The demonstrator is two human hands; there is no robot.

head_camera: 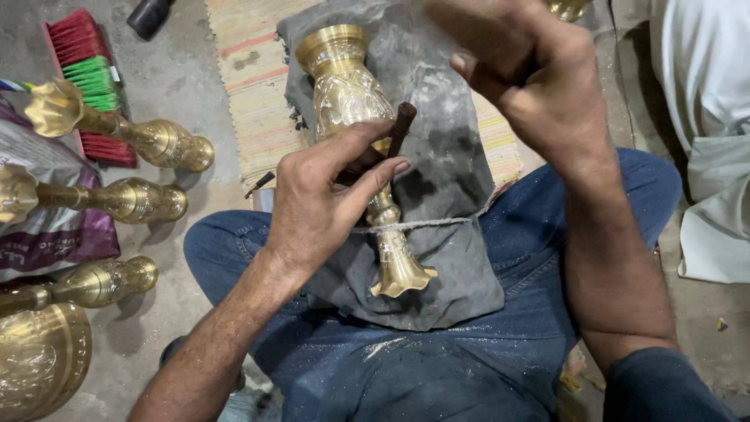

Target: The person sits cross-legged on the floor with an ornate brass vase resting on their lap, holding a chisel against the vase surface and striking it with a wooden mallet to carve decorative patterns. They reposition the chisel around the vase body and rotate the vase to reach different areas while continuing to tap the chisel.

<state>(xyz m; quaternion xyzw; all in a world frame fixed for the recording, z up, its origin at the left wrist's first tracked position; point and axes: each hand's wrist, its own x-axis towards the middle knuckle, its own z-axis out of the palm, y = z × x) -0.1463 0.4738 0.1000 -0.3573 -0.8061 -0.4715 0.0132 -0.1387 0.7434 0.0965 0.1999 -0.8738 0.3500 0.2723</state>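
A brass vase with engraved sides lies on a grey cloth over my lap, its flared mouth toward me. A string runs across its neck. My left hand rests on the vase and pinches a short dark metal punch against its body. My right hand is raised above the cloth, fingers curled shut; whatever it holds is hidden.
Three similar brass vases lie on the concrete floor at left, beside a purple bag and a brass dish. A red and green brush lies behind them. A striped mat sits under the cloth. White fabric lies at right.
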